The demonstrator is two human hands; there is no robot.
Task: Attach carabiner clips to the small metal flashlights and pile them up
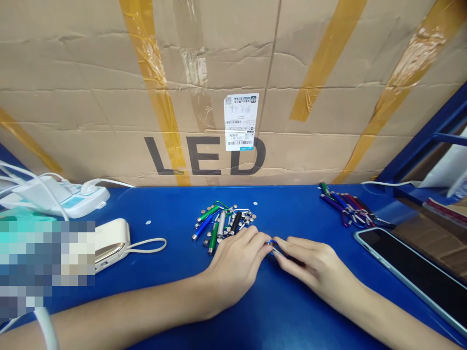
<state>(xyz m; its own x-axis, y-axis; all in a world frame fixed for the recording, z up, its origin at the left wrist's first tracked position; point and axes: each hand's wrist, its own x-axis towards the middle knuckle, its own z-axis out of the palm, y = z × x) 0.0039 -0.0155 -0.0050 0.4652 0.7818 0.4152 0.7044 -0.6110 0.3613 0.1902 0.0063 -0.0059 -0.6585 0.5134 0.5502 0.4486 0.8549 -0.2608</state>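
My left hand [233, 265] and my right hand [310, 265] meet at the middle of the blue table [277, 311]. Their fingertips pinch a small blue carabiner [272, 242], with a thin silver part [278, 250] showing beside it. The fingers hide most of both. Just left of my left hand lies a loose pile of mini metal flashlights [221, 223] in green, blue, silver and black, mixed with button cells [248, 218]. My left hand's little finger side almost reaches the pile.
Flashlights with carabiners lie bunched at the table's far right [350, 209]. A black-screened tablet [412, 267] lies at right, a cream power bank [111, 243] at left, and a white power strip [65, 199] with chargers behind it. A taped cardboard box marked LED [204, 155] stands along the far edge.
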